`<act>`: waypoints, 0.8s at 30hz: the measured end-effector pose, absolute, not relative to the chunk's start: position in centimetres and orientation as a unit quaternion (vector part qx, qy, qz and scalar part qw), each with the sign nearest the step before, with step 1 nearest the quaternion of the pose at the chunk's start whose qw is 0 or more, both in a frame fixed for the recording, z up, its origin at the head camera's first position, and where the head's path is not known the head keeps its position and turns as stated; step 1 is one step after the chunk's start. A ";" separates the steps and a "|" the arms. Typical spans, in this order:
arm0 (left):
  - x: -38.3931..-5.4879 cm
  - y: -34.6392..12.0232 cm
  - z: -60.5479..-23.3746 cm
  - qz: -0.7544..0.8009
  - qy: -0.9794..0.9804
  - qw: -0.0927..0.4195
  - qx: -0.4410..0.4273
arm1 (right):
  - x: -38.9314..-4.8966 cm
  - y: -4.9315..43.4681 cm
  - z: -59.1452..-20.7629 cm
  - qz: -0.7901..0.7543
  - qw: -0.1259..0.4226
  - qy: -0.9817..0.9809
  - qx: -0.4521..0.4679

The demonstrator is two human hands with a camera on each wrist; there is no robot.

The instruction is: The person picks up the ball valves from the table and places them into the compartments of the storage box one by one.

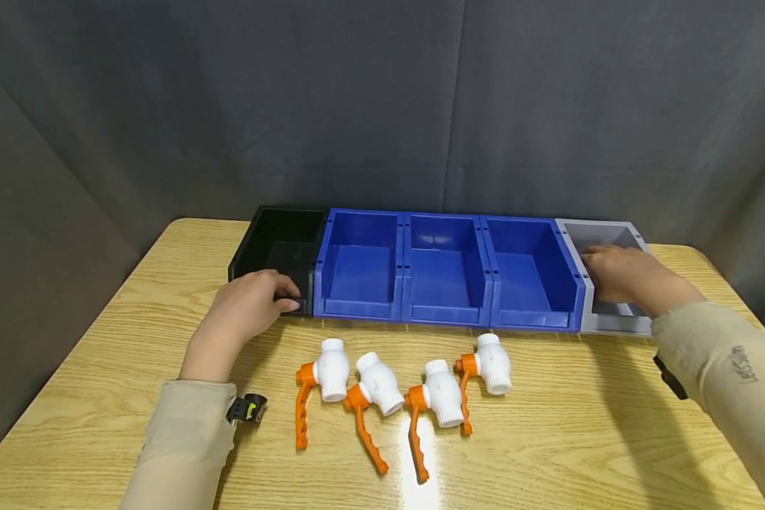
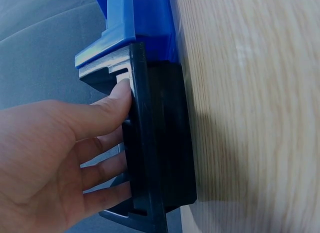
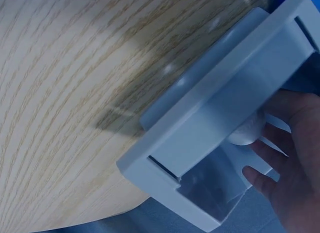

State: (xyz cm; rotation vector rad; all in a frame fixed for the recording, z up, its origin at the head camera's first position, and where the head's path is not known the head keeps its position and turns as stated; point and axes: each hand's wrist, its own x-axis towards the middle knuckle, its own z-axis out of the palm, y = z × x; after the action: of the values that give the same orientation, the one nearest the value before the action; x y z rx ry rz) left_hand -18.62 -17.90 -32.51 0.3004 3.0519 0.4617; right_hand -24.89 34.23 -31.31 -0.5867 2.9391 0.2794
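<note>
My left hand is at the front of the black bin at the left end of the row. Thumb and fingers grip its front wall, the thumb on the rim and the other fingers reaching inside. My right hand reaches down into the grey bin at the right end. In the right wrist view, its fingers hold a white ball valve, of which only a rounded white part shows. Several white ball valves with orange handles lie on the table, among them one valve nearest the left hand.
Between the end bins stand a blue bin, a second blue bin and a third blue bin, side by side. A grey curtain hangs behind the wooden table.
</note>
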 end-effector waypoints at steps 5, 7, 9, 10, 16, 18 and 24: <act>-18.6 -17.9 -32.5 0.149 0.984 0.019 0.094 | -24.6 34.6 -31.0 0.075 0.042 0.974 -0.210; -18.6 -17.8 -32.5 0.150 0.984 0.020 0.094 | -24.4 34.7 -30.8 0.070 0.041 0.975 -0.206; -18.6 -17.8 -32.5 0.151 0.984 0.020 0.093 | -24.1 34.8 -30.6 0.071 0.042 0.976 -0.204; -18.6 -17.8 -32.5 0.152 0.984 0.020 0.093 | -23.9 34.8 -30.6 0.073 0.043 0.975 -0.204; -18.5 -17.7 -32.6 0.156 0.983 0.019 0.093 | -22.5 35.1 -30.1 0.078 0.024 0.971 -0.226; -18.5 -17.7 -32.6 0.156 0.983 0.017 0.094 | -22.0 35.1 -29.9 0.078 0.008 0.969 -0.233; -18.5 -17.5 -32.3 0.152 0.983 0.011 0.097 | -20.5 35.2 -29.3 0.091 -0.048 0.961 -0.258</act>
State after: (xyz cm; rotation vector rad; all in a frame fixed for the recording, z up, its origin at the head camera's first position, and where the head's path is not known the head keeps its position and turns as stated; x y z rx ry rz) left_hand -18.47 -17.55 -32.32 0.3033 3.0675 0.4755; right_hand -20.53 35.16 -29.30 -0.8363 3.1140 0.2950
